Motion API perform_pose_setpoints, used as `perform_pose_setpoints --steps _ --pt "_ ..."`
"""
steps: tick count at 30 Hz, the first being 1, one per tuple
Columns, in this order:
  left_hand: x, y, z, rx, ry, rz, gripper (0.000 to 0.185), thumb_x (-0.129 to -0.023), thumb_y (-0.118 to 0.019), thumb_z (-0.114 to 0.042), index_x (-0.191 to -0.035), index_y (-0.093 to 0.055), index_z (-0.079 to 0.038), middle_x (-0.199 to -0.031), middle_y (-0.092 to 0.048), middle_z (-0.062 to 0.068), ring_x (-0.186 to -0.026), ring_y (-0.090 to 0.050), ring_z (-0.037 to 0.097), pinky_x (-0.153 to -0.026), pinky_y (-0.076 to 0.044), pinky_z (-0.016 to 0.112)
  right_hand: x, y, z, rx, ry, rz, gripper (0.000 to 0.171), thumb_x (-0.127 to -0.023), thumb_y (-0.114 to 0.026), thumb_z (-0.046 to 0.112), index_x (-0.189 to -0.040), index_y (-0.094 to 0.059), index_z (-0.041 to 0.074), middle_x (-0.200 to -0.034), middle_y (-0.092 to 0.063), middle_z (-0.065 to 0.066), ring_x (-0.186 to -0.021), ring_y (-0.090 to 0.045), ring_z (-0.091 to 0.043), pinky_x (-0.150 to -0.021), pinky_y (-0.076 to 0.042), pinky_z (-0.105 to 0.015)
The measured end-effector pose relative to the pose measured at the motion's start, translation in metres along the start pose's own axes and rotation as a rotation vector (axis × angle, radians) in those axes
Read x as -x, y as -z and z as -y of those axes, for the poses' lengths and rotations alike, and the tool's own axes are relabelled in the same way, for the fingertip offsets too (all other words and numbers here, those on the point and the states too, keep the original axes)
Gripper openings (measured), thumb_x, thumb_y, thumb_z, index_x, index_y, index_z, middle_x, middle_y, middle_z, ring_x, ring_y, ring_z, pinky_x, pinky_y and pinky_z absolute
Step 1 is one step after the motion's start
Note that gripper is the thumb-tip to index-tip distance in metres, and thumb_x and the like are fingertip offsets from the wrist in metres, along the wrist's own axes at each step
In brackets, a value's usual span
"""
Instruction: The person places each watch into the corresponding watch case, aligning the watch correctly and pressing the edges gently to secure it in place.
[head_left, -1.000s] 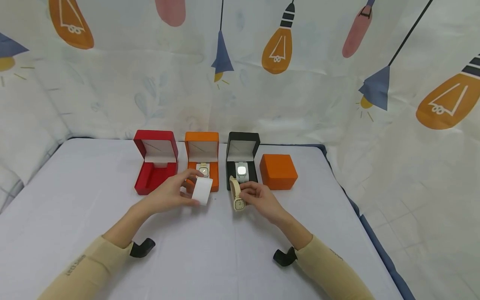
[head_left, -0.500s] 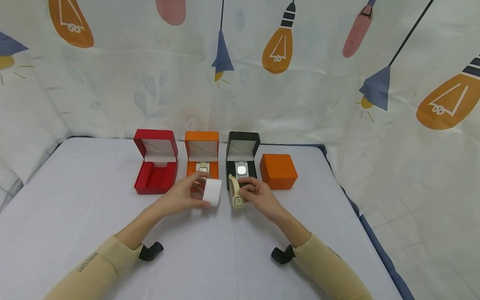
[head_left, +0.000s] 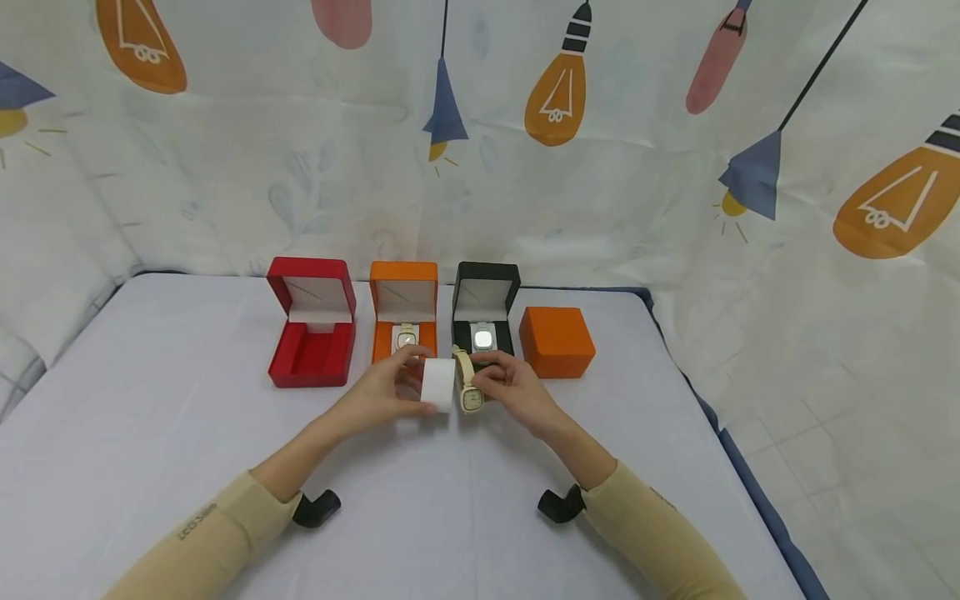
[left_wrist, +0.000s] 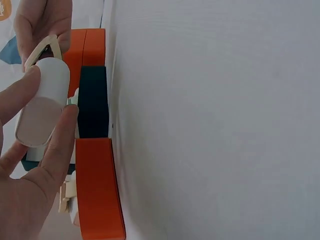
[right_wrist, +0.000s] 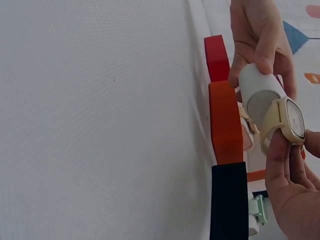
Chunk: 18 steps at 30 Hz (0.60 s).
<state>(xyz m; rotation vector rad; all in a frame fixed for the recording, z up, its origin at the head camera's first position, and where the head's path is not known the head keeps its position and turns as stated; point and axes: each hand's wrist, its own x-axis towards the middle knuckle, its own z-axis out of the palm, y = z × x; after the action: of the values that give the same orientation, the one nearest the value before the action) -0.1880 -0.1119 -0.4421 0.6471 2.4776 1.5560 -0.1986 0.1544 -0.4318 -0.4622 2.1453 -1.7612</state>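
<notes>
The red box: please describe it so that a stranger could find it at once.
On the white table, four boxes stand in a row at the far edge. The red hinged box is the leftmost one. It stands open with an empty red tray, while its open neighbours hold watches.

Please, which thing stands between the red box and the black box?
The open orange box stands between the red box and the black box, holding a watch; the head view shows it.
</notes>
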Motion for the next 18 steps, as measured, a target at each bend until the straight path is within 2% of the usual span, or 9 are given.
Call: perform_pose_setpoints --steps 12,18 --pt "-0.0016 -0.0076 -0.0006 0.012 -0.011 -0.003 0.075 -0.079 -0.091 -0.016 -0.141 -0.048 -0.013 -0.120 -0.062 0.008 -0.106 -0.063 0.027 -0.081 -0.060 0.031 -0.0025 -0.0019 0.0031 0.048 -0.014 0.013 0.039 -0.102 -0.066 0.014 -0.140 -0.058 0.008 -0.105 -0.073 -0.009 -0.097 -0.065 -0.023 -0.092 -0.056 -0.034" --pt "-0.0012 -0.0103 -0.0027 0.040 0.000 -0.005 0.073 -0.080 -0.091 -0.016 -0.140 -0.050 -0.015 -0.119 -0.063 0.008 -0.103 -0.065 0.026 -0.080 -0.060 0.032 -0.0027 -0.0057 0.0055 0.052 -0.001 0.004 0.039 -0.102 -0.067 0.015 -0.139 -0.060 0.008 -0.108 -0.069 -0.009 -0.096 -0.065 -0.023 -0.089 -0.057 -0.033"
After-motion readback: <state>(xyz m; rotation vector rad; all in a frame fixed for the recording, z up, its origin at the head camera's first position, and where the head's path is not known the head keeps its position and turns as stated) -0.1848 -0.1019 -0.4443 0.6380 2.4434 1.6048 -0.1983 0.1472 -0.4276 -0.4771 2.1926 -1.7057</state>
